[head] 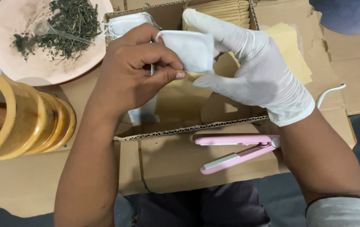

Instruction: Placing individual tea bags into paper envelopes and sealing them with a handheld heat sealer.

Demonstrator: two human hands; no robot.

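**Both hands on a small white pouch over the box**

The small white pouch (190,50) is held up btwn the two hands, just above the open cardboard box (176,128). Left hand (131,69), bare: grip closed, thumb and forefinger pinching the pouch's left edge. Right hand (255,67), in a white glove: grip partly closed, fingers curled behind the pouch and thumb under it, so the pouch sits at the fingertips, not in the palm.

Box contents: a bundle of white pouches (125,23) w/ strings at the back left, a stack of tan paper envelopes (226,10) at the back right. More tan sheets (291,50) lie just right of the box.

Pink plate (20,63), upper left: dried green herb leaves (68,25) w/ a clear plastic spoon (56,31) lying in them. A pink mini heat sealer (239,151), jaws apart, lies on flattened cardboard just in front of the box. Stacked yellow wooden rings (28,122) sit at the left.
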